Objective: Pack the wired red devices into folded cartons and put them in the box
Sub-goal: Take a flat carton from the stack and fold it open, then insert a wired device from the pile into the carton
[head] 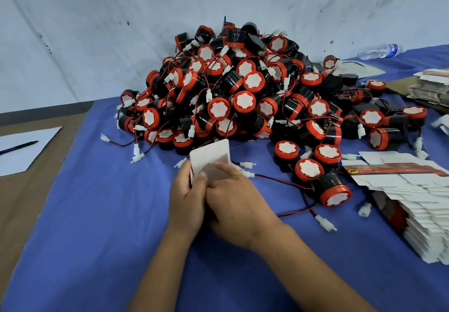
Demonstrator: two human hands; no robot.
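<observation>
Right now a white carton [211, 158] sits in the middle of the blue cloth [102, 214], its flap standing up, and both hands are on it: left hand [187, 199] curls round its left edge, right hand [237, 204] presses over its front with fingers curled onto it. Just behind, a big heap of red devices [243, 92] with red-black wires and white plugs rises against the wall. To the right, 1 stack of flat cartons [408, 195]. Far right, a plastic bottle [379, 51]. Left, a pen [18, 147] on white paper [24, 151]
</observation>
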